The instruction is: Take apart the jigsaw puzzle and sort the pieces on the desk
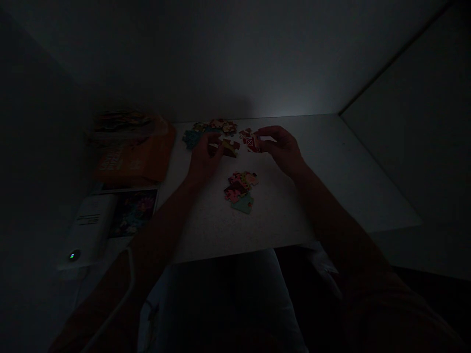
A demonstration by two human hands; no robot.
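Between the thumb and fingers of my left hand [205, 158] is a brown and yellow jigsaw puzzle piece [230, 148]. My right hand [281, 147] pinches a red puzzle piece [251, 143] with a white crossed-box pattern, a short gap to the right of the other piece. Closer to me on the white table [202, 225] lies a small cluster of pink, brown and pale green puzzle pieces [241, 191]. Behind my left hand spreads a pile of teal, yellow and reddish puzzle pieces [213, 128], partly hidden by that hand.
At the left stands an orange puzzle box [136, 157] with a clear tray [128, 125] of dark items on top. Nearer are a dark floral picture [133, 213] and a white device [90, 225] with a lit display. A wall borders the table's back; a pale cable [130, 274] crosses my left forearm.
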